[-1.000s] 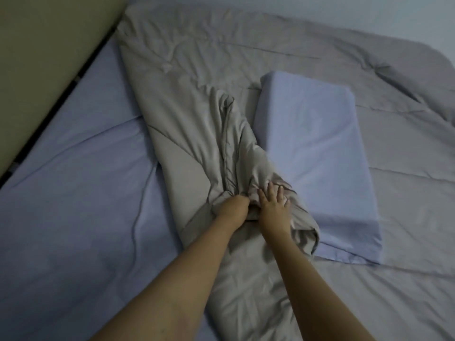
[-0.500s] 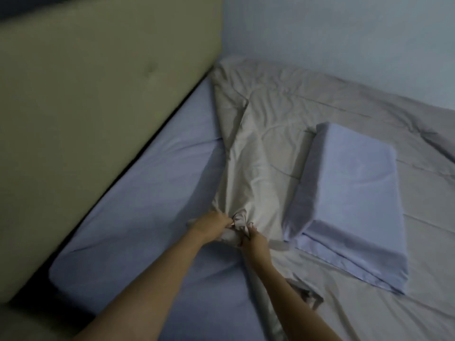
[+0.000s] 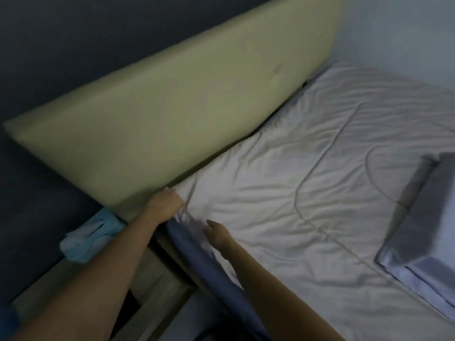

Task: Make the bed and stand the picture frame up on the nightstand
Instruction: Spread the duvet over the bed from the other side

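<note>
Dim bedroom, wrinkled grey comforter (image 3: pixel 307 193) spread flat, left hand (image 3: pixel 165 202) gripping its corner

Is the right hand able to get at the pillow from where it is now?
Probably yes: the right hand rests open on the comforter, and only flat bedding lies between it and the pillow.

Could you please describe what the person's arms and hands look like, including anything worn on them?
Both forearms are bare as far as the frame shows, with no sleeves in sight. The left hand and right hand wear no gloves. No watch, bracelet or ring can be made out, though the picture is dim and somewhat blurred.
</note>
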Tool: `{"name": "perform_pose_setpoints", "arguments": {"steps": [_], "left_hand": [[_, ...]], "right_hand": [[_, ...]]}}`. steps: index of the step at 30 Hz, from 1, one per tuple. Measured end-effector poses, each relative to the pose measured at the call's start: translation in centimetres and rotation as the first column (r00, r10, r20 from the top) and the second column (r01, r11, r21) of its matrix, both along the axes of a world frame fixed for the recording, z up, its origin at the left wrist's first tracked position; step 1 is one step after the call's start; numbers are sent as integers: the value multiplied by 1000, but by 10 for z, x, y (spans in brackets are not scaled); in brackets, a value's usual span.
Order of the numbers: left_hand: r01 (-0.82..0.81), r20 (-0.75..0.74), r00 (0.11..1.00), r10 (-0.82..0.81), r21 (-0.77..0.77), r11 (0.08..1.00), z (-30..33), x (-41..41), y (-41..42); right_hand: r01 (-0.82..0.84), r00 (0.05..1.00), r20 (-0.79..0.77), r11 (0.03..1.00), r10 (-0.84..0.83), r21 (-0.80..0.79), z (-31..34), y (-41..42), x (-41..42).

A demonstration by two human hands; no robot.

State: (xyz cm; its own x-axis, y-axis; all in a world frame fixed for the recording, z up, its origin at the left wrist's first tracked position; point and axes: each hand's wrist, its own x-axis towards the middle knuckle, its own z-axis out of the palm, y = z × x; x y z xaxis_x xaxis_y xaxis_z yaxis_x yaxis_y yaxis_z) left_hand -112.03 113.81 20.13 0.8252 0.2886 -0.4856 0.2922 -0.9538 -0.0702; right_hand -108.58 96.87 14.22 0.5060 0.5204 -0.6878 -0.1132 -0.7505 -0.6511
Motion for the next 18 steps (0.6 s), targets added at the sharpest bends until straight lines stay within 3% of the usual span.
{"name": "perform_pose_setpoints", "arguments": {"steps": [4,9,13,18], "left_hand": [[-7,3,1000,7,-6,1000,-10,-3,2],[211,-13,977,-212,-64,975,-30,29,-56],[352,-65,928,-367,-173,920,-54,57,-136],[544,-65,804,-591,-322,775,-65,75,-283]], "right_hand": [[-55,989,127,992,70,-114,-6,-33,3],[-92,954,230,917,193,-389,-8,-120,23],[31,969,226,857,100,-514,2,-204,28],[278,957,237,771,-169,-572,14,-332,-19]]}}
